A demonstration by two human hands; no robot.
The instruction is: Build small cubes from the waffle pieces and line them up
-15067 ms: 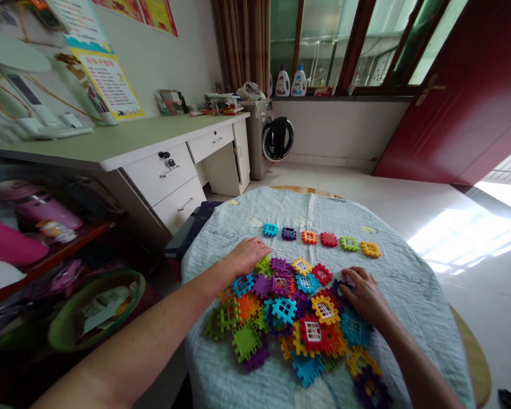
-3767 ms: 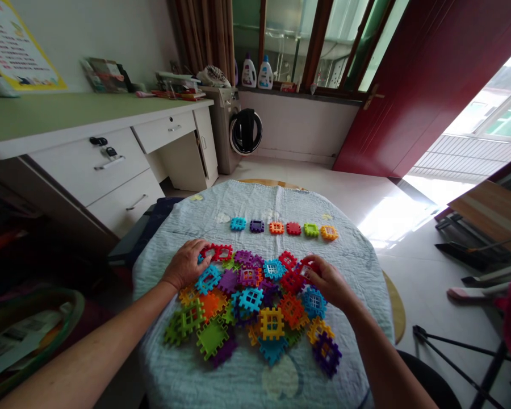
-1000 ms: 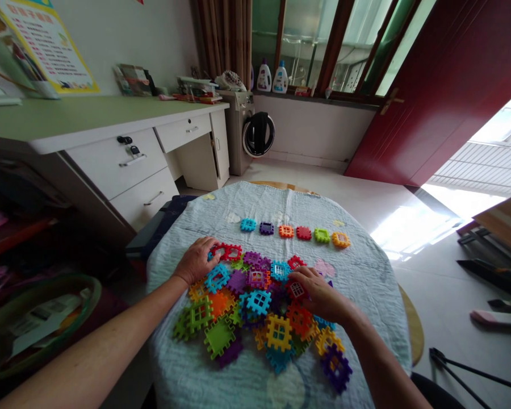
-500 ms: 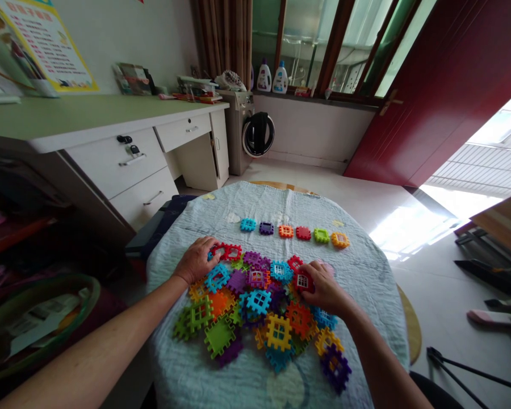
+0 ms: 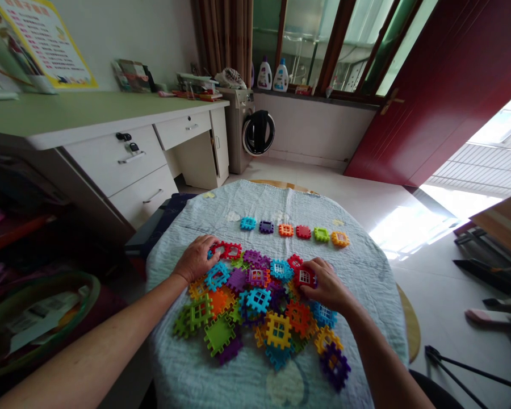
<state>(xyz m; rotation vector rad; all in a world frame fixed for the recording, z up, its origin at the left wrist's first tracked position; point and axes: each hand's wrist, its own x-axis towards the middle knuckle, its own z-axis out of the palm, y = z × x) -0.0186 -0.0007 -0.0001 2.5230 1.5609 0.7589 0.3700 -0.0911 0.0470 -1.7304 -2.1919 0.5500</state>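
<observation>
Head view: our right hand has its grip closed on the edges of a red window tile at the right side of the heap of tiles. Can't tell if it's off the pile. Our left hand is curled against the red frames at the heap's far left; whether that grip really holds anything, we can't say.

We'd call this the picking-out step, and the next move calls for a clean lift, since those teeth could snag on neighbours.

Tiles look like hard plastic squares with blocky notched edges. Some are solid, like the green tile; others are latticed, like the yellow tile. Six sit spaced out beyond the heap, a plain red tile among them. The round worktop wears a crinkly pale-blue cloth.
</observation>
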